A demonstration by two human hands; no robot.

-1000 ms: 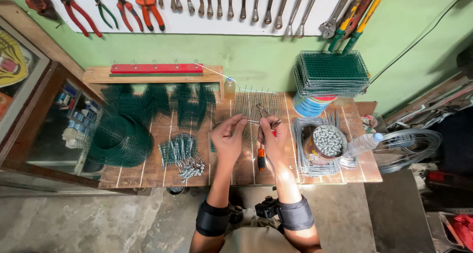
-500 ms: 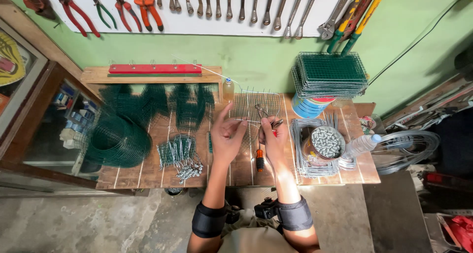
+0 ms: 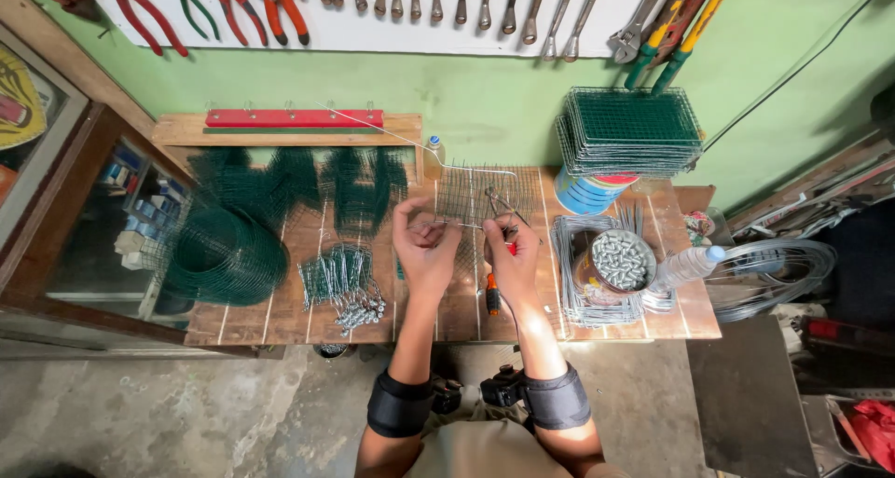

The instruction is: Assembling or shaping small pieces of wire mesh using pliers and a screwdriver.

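My left hand (image 3: 424,245) pinches the near edge of a bare wire mesh panel (image 3: 480,191) that lies on the wooden bench (image 3: 308,231). My right hand (image 3: 508,254) grips a pair of pliers (image 3: 502,208) with red handles, its jaws at the mesh edge. A second tool with an orange and black handle (image 3: 491,294) lies on the bench between my wrists. Both forearms wear black bands.
Green mesh rolls (image 3: 228,254) and a heap of wire hooks (image 3: 345,287) lie left. A round tin of metal clips (image 3: 623,259) sits on wire frames at right, beside a plastic bottle (image 3: 685,266). Stacked green mesh panels (image 3: 629,129) stand behind. Tools hang on the wall.
Both hands have shifted slightly along the mesh edge, and the view has drifted a little; the pliers remain at the mesh.
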